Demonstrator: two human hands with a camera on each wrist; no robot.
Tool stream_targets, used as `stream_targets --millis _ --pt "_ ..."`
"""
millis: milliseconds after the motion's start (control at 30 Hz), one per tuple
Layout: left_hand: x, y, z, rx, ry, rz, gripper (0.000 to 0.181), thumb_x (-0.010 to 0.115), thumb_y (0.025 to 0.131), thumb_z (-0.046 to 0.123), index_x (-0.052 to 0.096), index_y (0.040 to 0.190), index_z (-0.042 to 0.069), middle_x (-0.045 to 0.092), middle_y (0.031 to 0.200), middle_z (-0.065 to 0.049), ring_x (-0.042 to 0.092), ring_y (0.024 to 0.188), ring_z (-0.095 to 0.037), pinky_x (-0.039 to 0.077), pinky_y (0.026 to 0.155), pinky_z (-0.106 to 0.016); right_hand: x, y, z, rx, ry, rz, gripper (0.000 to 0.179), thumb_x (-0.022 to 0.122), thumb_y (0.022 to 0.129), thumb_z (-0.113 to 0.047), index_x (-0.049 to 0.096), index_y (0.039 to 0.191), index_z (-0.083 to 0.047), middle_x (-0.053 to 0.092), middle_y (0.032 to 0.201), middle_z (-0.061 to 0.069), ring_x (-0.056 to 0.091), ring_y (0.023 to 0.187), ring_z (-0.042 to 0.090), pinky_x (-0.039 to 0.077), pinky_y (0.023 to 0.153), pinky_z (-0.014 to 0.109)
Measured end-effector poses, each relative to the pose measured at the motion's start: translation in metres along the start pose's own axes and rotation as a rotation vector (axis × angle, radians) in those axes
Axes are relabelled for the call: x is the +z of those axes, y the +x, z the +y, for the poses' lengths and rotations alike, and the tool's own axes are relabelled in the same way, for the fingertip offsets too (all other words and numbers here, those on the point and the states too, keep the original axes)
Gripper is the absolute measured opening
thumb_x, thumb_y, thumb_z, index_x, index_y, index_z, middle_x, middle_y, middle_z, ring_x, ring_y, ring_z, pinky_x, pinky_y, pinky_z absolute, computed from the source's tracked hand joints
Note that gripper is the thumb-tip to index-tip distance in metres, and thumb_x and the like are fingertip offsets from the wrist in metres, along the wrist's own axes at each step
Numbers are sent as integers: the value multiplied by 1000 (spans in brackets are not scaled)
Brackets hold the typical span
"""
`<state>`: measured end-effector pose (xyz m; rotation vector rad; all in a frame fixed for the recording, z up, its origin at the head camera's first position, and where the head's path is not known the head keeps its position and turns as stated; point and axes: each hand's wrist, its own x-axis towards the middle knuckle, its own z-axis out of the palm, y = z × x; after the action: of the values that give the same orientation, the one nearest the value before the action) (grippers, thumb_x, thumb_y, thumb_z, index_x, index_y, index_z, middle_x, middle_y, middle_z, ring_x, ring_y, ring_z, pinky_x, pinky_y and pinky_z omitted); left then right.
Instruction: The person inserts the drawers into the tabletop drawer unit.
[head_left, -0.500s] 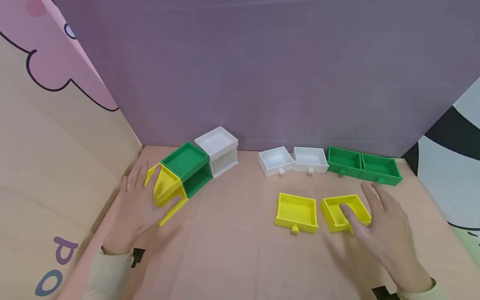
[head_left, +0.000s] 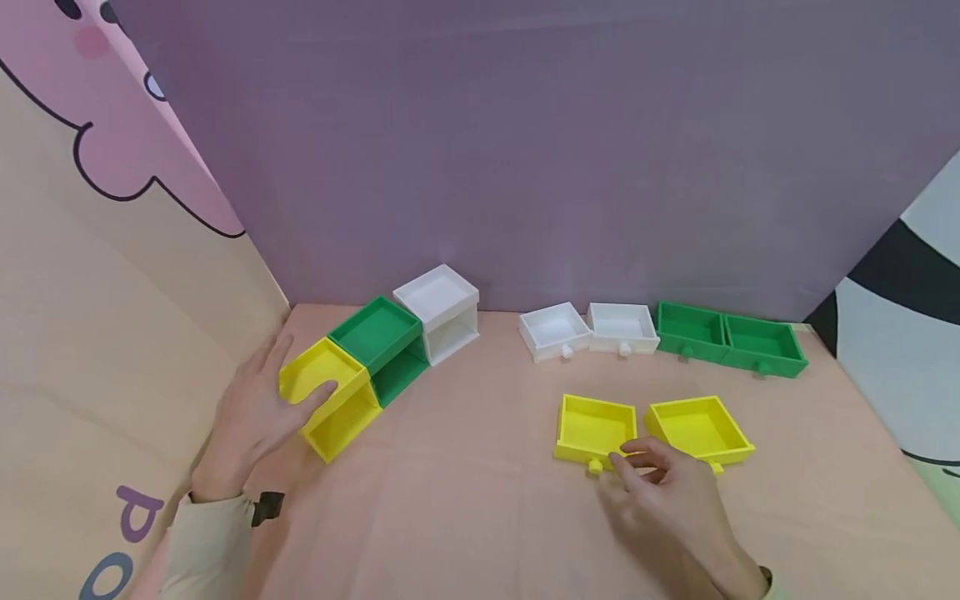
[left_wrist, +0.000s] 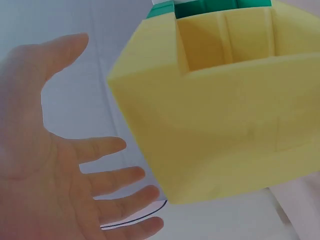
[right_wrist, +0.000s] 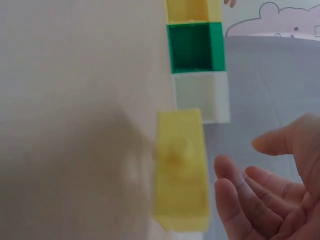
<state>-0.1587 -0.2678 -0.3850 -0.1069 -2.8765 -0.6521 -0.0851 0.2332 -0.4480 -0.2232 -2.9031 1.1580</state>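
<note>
On the left of the table, a yellow drawer case (head_left: 315, 371) with an empty slot stands against a green case (head_left: 377, 333), followed by a white case (head_left: 437, 298). My left hand (head_left: 251, 425) is at the yellow case's left side, thumb over its front top corner in the head view. The left wrist view shows those fingers spread beside the yellow wall. My right hand (head_left: 675, 487) hovers at the front of a yellow drawer (head_left: 596, 425), fingertips near its round knob (head_left: 595, 467). Its thumb and fingers are apart, holding nothing. Another yellow drawer (head_left: 697, 427) lies partly behind this hand.
Along the back lie two white drawers (head_left: 555, 325) and two green drawers (head_left: 763, 340), knobs facing forward. A purple-grey panel (head_left: 525, 167) rises behind them. Patterned side panels (head_left: 165, 275) border the pink tabletop (head_left: 465, 500).
My right hand has moved left from the right yellow drawer to the front of the left one, its fingers drawing closer together. My left hand has slid left off the yellow case's top.
</note>
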Motion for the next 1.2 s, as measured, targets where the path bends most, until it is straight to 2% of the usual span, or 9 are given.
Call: stream_targets --millis 100,200,333,500,700,933,1067,1200 --pt "3 2 -4 -25 -3 -33 102 65 97 64 25 168 2 27 174 -25 36 150 -58 35 112 -80 12 2 2 52 27 -51 37 78 97 -37 77 119 -7 81 106 7 71 86 16 55 68 18" --pt "6 4 -5 -22 -10 -49 101 65 97 64 30 166 -1 32 171 -27 38 149 -57 36 113 -78 21 4 4 88 59 -83 38 80 96 -37 77 117 -6 81 98 4 70 79 14 56 65 21" --pt "11 7 -2 7 -17 -65 99 67 96 64 36 163 -2 40 165 -29 44 145 -54 41 112 -75 29 8 7 115 0 -71 36 82 93 -37 79 110 -6 79 92 1 67 74 14 58 66 22" --pt "9 9 0 4 25 -72 95 69 95 60 40 159 -4 45 160 -31 50 138 -53 46 108 -74 35 8 8 132 -49 -59 40 86 89 -41 82 105 -3 80 85 1 64 73 14 56 65 22" --pt "10 12 -1 1 47 -60 98 71 94 60 41 158 -7 48 157 -33 53 135 -55 48 104 -72 34 11 9 151 -75 -61 46 87 88 -45 83 105 -2 72 67 -2 59 67 15 45 58 20" --pt "12 12 -3 -8 65 -57 99 70 93 62 42 157 -8 53 153 -33 58 124 -53 52 98 -69 33 13 6 151 -136 -73 52 90 83 -50 84 104 -3 71 68 -4 59 76 16 48 68 23" --pt "11 13 -3 -19 73 -70 100 69 93 66 45 155 -8 57 148 -33 60 118 -50 54 94 -66 35 17 5 119 -147 -74 43 89 85 -43 85 102 -3 75 70 -3 61 79 15 49 70 25" --pt "10 15 -2 -26 69 -98 102 68 92 69 48 153 -9 57 148 -34 59 123 -51 52 98 -67 35 19 4 111 -129 -81 34 87 87 -34 85 99 -3 77 75 -2 64 83 16 60 80 34"
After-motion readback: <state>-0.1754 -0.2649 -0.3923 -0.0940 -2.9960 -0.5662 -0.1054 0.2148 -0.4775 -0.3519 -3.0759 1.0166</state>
